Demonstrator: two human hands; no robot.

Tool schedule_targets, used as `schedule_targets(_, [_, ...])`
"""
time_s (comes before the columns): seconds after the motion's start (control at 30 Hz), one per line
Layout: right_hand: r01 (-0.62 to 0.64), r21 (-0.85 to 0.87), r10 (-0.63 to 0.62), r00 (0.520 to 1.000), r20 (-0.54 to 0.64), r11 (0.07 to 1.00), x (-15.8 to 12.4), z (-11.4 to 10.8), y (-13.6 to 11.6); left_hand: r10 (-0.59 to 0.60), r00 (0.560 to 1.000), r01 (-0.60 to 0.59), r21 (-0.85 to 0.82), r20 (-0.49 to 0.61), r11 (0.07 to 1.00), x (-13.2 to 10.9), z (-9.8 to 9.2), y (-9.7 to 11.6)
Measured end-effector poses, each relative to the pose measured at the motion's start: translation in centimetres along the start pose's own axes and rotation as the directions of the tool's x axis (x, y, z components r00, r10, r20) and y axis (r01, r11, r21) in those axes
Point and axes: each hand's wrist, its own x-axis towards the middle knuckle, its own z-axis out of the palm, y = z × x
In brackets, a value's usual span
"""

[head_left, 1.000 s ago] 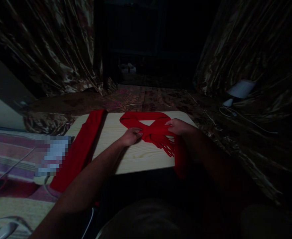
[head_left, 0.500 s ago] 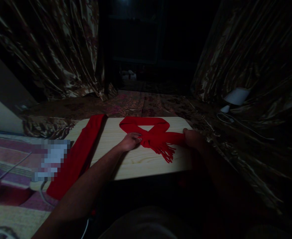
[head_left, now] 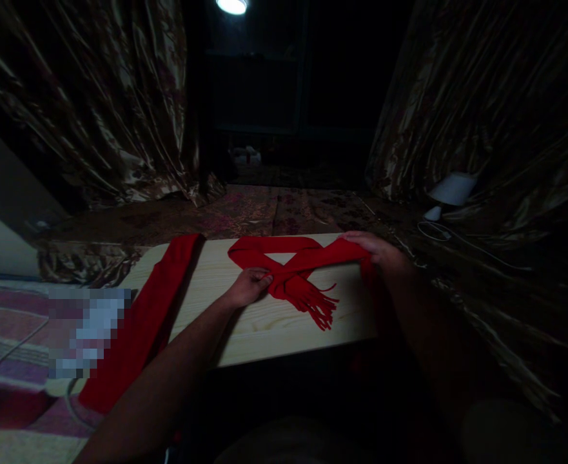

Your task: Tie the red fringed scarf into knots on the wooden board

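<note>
A red scarf (head_left: 284,246) with a fringed end lies looped on the pale wooden table (head_left: 264,335), its two lengths crossing near the middle. At the left of that crossing, my left hand (head_left: 249,287) pinches the scarf's edge. My right hand (head_left: 378,250) grips the long length on the right, near the table's far right corner. From there the scarf hangs down over the right side into shadow. The fringe spreads on the tabletop between my hands.
Another folded red cloth (head_left: 143,316) lies across the table's left end. Beside it is a blurred-out patch over a striped bed cover (head_left: 10,328). A white lamp (head_left: 454,188) with a cord stands at the right. Patterned curtains (head_left: 133,116) hang behind.
My right hand has moved up and away from me, carrying the scarf's long length to a steeper slant across the loop. My left hand stays at the crossing. The view has tilted slightly upward.
</note>
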Motion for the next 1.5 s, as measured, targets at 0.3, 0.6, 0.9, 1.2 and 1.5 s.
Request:
schedule_targets(0.3, [0.086, -0.472, -0.245, 0.926, -0.286, 0.877, 5.4, 4.2, -0.5, 0.022, 1.0, -0.022, 0.084, -0.006, 0.996, -0.1, -0.1, 0.5])
schedule_targets(0.6, [0.567, -0.591, -0.426, 0.823, 0.376, 0.574, 1.7, 8.8, -1.0, 0.02, 0.999, -0.014, 0.177, -0.035, 0.984, -0.1, 0.1, 0.0])
schedule_targets(0.9, [0.681, -0.677, -0.478, 0.711, 0.516, 0.281, -1.7, 9.0, 0.2, 0.01, 0.999, -0.002, 0.184, -0.047, 0.983, -0.1, 0.1, 0.2])
schedule_targets(1.2, [0.308, -0.44, -0.163, 0.927, 0.337, 0.844, -0.7, 8.3, -3.5, 0.026, 0.998, -0.015, 0.193, -0.055, 0.981, 0.0, 0.2, 0.1])
schedule_targets(1.5, [0.234, -0.865, -0.031, 0.969, 0.246, 0.443, 0.2, 9.1, -2.9, 0.022, 0.998, -0.006, 0.244, -0.062, 0.97, 0.0, 0.3, 0.0])
